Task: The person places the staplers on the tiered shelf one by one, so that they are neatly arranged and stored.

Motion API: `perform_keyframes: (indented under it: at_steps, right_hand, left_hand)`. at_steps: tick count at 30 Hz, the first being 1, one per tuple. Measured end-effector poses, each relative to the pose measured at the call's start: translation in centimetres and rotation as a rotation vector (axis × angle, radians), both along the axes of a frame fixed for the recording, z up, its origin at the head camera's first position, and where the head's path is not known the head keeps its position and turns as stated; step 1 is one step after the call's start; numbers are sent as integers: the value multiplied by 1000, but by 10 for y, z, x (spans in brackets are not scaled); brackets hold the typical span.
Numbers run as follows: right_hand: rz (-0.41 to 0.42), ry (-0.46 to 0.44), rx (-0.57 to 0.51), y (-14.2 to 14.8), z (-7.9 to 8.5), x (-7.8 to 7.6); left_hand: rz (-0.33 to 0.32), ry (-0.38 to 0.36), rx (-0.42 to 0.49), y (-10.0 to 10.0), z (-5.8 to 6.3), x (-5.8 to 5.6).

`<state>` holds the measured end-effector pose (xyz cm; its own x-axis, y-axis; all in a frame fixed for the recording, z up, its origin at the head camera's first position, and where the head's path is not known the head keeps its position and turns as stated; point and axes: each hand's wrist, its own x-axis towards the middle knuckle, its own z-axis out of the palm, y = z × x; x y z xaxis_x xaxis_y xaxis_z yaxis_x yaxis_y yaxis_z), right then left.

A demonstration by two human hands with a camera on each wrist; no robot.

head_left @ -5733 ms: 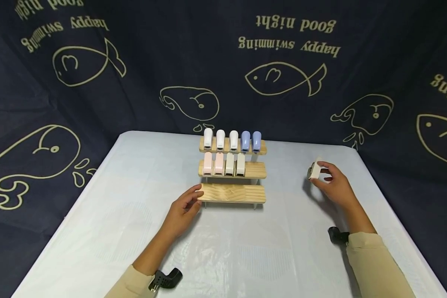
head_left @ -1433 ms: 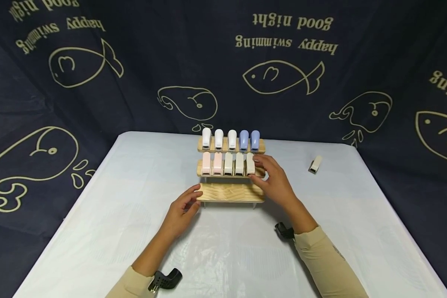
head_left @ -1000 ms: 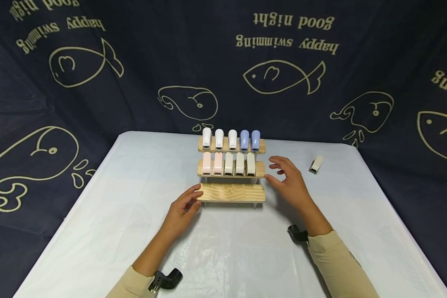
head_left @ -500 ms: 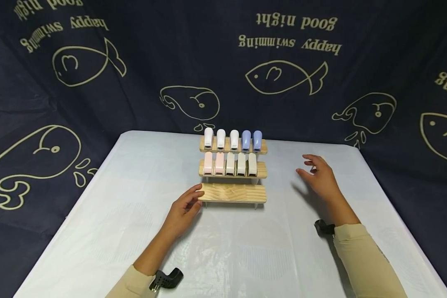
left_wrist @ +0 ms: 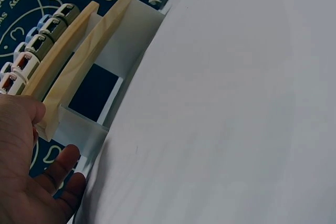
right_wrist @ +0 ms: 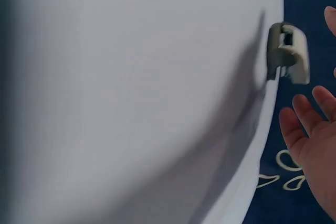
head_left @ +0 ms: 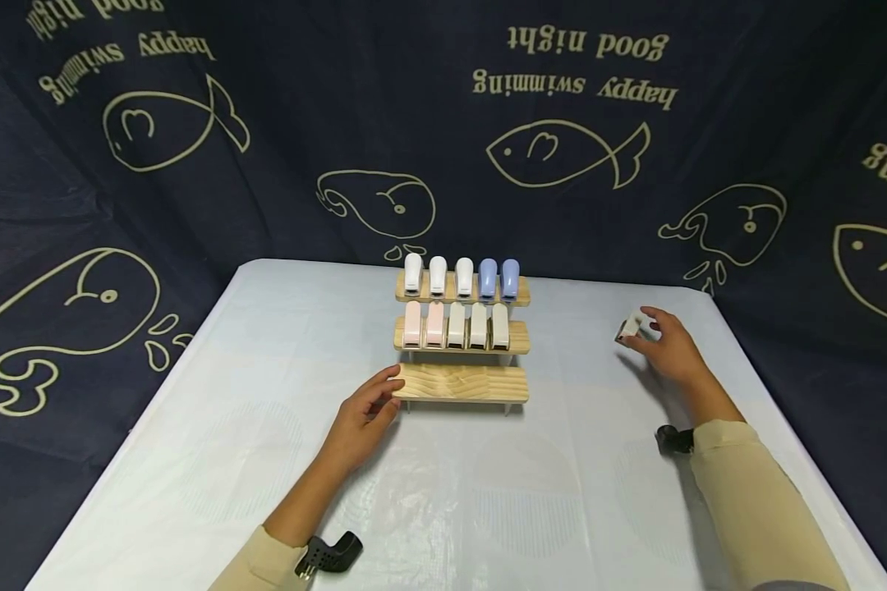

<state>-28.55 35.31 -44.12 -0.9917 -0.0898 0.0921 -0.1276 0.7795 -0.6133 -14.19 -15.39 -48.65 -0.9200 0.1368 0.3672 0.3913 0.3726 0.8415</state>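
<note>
In the head view, my right hand [head_left: 671,351] is at a small cream mini stapler [head_left: 628,328] at the table's right side. The right wrist view shows this stapler [right_wrist: 291,51] just off the spread fingertips [right_wrist: 302,103]. My left hand [head_left: 360,420] touches the left end of the empty bottom shelf of a three-tier wooden stand [head_left: 460,383], its fingers relaxed there. On the middle shelf stand two pink staplers [head_left: 423,324] and three cream staplers [head_left: 478,326]. Three white staplers [head_left: 438,277] and two blue staplers [head_left: 498,279] line the top shelf.
A white cloth covers the table [head_left: 266,460]. Behind it hangs a dark blue curtain [head_left: 281,230] with whale and fish drawings. The stand's lower shelf rests on translucent legs [left_wrist: 84,132] near the left hand's fingers.
My right hand set a cream stapler at the right of the middle row and let go. It has since moved right to the other cream stapler. My left hand stays put.
</note>
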Motion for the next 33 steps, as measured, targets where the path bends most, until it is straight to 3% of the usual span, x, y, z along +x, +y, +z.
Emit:
perform_keyframes:
  at_steps: [6, 15, 23, 33]
  right_hand:
    - [-35, -114, -21, 8, -7, -10]
    - [-64, -171, -30, 8, -14, -21]
    - [-81, -157, -24, 4, -18, -25]
    - [-117, -112, -41, 2, -21, -18]
  left_hand:
    - [4, 23, 10, 0, 2, 1]
    - [-5, 47, 43, 1, 3, 2]
    - [6, 1, 12, 0, 3, 3]
    - [-8, 17, 38, 2, 3, 3]
